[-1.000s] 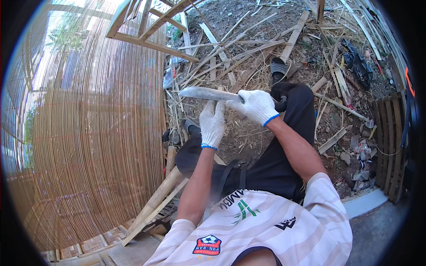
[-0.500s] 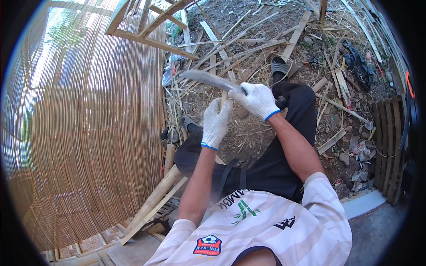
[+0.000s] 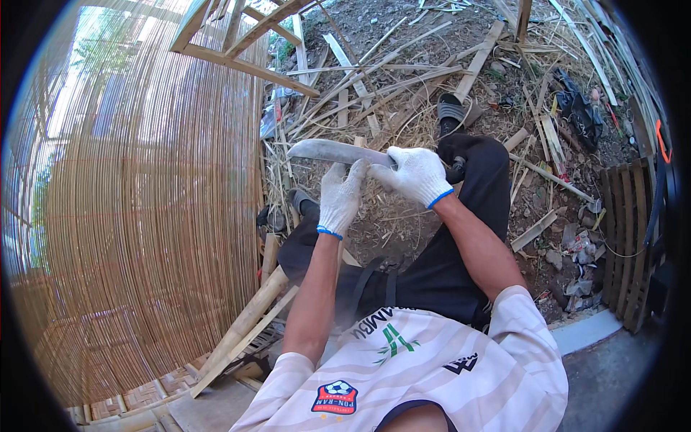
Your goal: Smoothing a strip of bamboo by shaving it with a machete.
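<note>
My right hand (image 3: 416, 175), in a white knit glove with a blue cuff, is closed round the handle of a machete (image 3: 327, 150). The broad grey blade points left and lies crosswise just beyond my left hand (image 3: 341, 196). That hand, gloved alike, is closed with its thumb and fingers up against the blade's near edge. It grips a pale bamboo strip (image 3: 359, 141), whose end pokes out past the far side of the blade; the glove and the blade hide most of it. Both hands are close together, above and between my spread legs.
A screen of thin bamboo slats (image 3: 144, 237) stands along the left. A wooden frame (image 3: 248, 70) juts in at the top. Loose bamboo strips (image 3: 479, 61) litter the dirt ahead. A bamboo pole (image 3: 248, 313) leans by my left leg; a slatted wooden rack (image 3: 625, 241) stands at right.
The machete blade, blurred and tilted before, has swung down closer to my left hand and now looks sharp and more level. My right hand has shifted slightly nearer.
</note>
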A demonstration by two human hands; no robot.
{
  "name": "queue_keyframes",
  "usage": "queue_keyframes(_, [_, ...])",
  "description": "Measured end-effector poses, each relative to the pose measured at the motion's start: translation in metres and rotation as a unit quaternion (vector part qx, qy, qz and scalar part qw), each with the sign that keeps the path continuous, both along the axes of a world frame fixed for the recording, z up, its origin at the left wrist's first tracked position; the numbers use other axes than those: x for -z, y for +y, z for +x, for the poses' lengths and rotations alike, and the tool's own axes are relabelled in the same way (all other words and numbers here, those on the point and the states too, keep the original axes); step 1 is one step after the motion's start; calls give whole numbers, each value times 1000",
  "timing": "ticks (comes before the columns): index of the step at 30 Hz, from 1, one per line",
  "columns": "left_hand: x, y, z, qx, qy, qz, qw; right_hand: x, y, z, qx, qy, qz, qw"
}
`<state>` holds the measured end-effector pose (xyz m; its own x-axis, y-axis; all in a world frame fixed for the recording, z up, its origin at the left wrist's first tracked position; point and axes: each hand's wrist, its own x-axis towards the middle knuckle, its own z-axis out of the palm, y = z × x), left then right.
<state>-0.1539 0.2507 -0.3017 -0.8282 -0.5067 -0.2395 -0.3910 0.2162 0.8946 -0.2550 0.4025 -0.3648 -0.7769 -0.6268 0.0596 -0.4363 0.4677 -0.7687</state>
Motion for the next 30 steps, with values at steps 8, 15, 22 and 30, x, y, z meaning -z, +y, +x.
queue_keyframes(8, [11,-2,-12,-9,-3,-109,994,-6,1,-5,37,6,-2,999])
queue_keyframes(15, [15,-6,-4,0,10,-77,997,2,2,-5,-9,-19,-22,1000])
queue_keyframes(22, [-5,-10,20,43,-27,16,999,-6,2,7,-99,-30,38,994])
queue_keyframes(30, [-10,-6,29,35,-29,-11,999,2,-3,9,-77,-4,6,997])
